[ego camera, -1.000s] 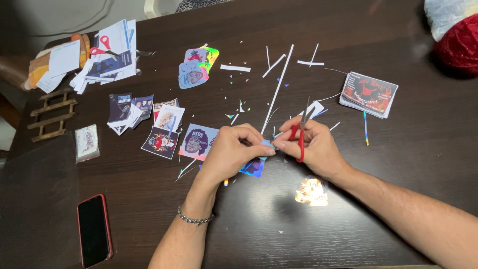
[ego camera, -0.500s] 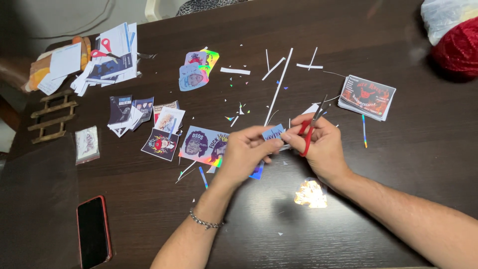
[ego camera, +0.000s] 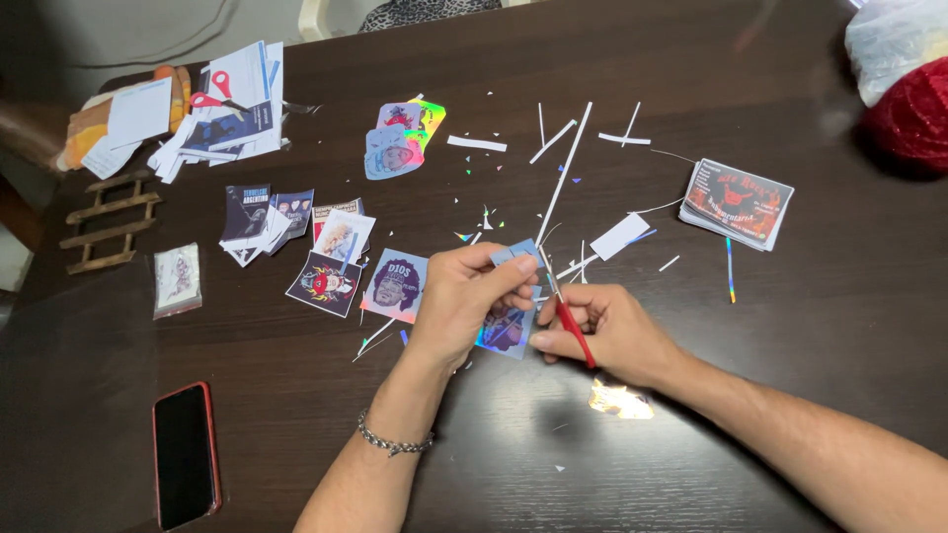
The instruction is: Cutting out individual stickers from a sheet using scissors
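Observation:
My left hand (ego camera: 466,301) pinches a small shiny blue sticker card (ego camera: 506,331) at the middle of the dark wooden table (ego camera: 296,434); a metal bracelet circles that wrist. My right hand (ego camera: 610,334) grips small red-handled scissors (ego camera: 569,318), blades pointing up along the card's right edge. Both hands meet at the card, just above the tabletop. Part of the card is hidden behind my left fingers.
Cut stickers (ego camera: 326,247) and white paper strips (ego camera: 568,168) litter the table's centre. A card stack (ego camera: 736,202) lies right, a phone (ego camera: 185,454) lower left, papers with second red scissors (ego camera: 212,99) upper left, a red bag (ego camera: 913,114) top right, a foil scrap (ego camera: 620,400) near my right wrist.
My hands shifted slightly toward me and the left. The sticker card now hangs lower in my left fingers, and the scissors have turned against its right edge.

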